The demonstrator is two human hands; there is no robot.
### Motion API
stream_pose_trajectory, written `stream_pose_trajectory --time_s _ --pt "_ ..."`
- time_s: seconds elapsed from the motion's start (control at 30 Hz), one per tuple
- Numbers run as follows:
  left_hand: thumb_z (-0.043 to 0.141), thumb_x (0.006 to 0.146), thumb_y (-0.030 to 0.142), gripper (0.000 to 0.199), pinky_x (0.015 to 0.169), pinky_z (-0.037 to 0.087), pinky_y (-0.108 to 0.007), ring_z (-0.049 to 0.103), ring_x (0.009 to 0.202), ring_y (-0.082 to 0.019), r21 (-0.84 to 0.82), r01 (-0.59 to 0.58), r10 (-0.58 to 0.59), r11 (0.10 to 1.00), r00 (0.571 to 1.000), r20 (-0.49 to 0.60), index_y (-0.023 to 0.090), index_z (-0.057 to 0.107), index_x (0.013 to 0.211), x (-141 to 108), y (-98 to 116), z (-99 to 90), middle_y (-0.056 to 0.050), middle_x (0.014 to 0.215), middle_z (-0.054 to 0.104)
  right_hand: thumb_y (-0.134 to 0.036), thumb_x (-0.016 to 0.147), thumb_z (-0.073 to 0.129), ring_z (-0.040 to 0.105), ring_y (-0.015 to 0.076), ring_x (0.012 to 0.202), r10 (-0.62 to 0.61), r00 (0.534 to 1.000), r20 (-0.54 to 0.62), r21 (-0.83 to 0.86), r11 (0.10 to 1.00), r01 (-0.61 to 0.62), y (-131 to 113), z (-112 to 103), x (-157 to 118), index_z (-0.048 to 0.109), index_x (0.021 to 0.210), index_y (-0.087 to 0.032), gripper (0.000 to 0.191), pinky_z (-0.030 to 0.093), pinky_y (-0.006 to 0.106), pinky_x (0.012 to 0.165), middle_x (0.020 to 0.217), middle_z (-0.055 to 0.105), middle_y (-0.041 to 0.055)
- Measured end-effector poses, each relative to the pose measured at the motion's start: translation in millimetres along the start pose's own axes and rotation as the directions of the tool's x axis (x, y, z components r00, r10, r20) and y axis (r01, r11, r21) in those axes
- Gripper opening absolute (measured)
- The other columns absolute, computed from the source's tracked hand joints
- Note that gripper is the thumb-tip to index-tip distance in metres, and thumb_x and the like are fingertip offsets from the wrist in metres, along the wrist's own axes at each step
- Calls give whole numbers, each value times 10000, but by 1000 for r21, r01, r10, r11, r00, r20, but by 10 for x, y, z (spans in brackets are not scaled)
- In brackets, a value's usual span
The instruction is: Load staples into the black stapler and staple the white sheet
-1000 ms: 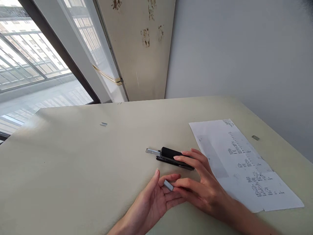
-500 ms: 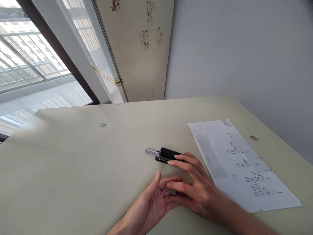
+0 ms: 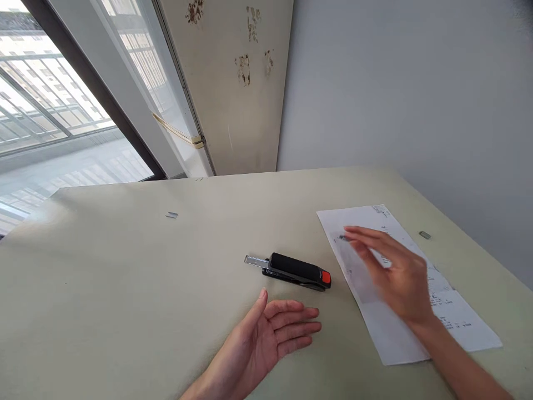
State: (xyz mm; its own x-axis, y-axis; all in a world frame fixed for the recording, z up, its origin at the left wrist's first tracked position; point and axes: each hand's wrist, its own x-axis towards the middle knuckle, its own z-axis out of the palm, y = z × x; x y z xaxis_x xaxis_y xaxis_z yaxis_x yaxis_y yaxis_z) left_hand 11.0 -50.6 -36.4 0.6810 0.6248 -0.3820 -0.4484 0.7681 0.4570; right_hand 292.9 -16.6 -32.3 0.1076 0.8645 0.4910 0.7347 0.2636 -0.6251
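A black stapler (image 3: pixel 296 270) with a red end lies on the table, its metal tray sticking out to the left. Just in front of it, my left hand (image 3: pixel 277 333) is palm up with its fingers spread and nothing on it. My right hand (image 3: pixel 391 272) is over the printed paper (image 3: pixel 400 341), thumb and fingertips pinched on a small grey piece (image 3: pixel 343 238), probably a strip of staples; the hand is somewhat blurred.
On the pale table (image 3: pixel 125 294), a small staple strip (image 3: pixel 171 215) lies at the back left. Another small grey piece (image 3: pixel 425 235) sits right of the paper. A wall and a worn cabinet side stand behind.
My right hand has moved right, from the left palm and stapler to above the paper, taking the small grey piece with it. The left palm now holds nothing.
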Motion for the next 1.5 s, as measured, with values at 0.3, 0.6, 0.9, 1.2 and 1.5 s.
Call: stream_pose_trajectory --time_s 0.3,0.6,0.9,1.2,1.5 --pt "411 1096 548 538 1127 449 -485 678 1275 -341 52 -12 14 999 1000 -26 140 760 1131 -33 32 17 -207 1372 707 -553 1027 559 780 309 882 182 969 -168 -293 929 -225 690 -160 139 793 1103 -264 379 575 443 767 1054 834 88" --pt "382 1110 518 546 1024 507 -422 735 1134 -298 40 -27 28 999 999 -15 130 763 1074 -28 42 28 -201 1266 751 -568 998 571 757 313 873 275 951 -138 -336 891 -306 781 -211 150 750 1111 -237 393 546 484 837 1044 832 107" --pt "412 1092 565 569 998 510 -419 734 1064 -293 25 -12 12 1000 1000 -15 111 755 1084 -3 7 -34 -197 1165 755 -505 1025 595 765 291 993 289 949 -126 0 957 -291 389 -144 143 731 1067 -243 299 546 317 615 1131 798 105" --pt "541 1053 532 331 897 480 -319 578 967 -213 663 -332 599 671 769 -222 239 695 1028 -130 47 -20 -61 1010 633 -433 1040 649 641 147 658 -169 933 318 163 979 122 70 22 -29 671 1203 -288 219 569 283 630 982 730 29" --pt "517 1065 510 540 1159 460 -500 497 1448 -304 976 -91 789 197 605 -103 367 379 1566 -75 83 -264 -83 1641 454 -450 1028 683 563 120 566 -245 858 452 151 969 197 31 84 -118 632 1289 -290 311 510 247 590 710 596 -60"
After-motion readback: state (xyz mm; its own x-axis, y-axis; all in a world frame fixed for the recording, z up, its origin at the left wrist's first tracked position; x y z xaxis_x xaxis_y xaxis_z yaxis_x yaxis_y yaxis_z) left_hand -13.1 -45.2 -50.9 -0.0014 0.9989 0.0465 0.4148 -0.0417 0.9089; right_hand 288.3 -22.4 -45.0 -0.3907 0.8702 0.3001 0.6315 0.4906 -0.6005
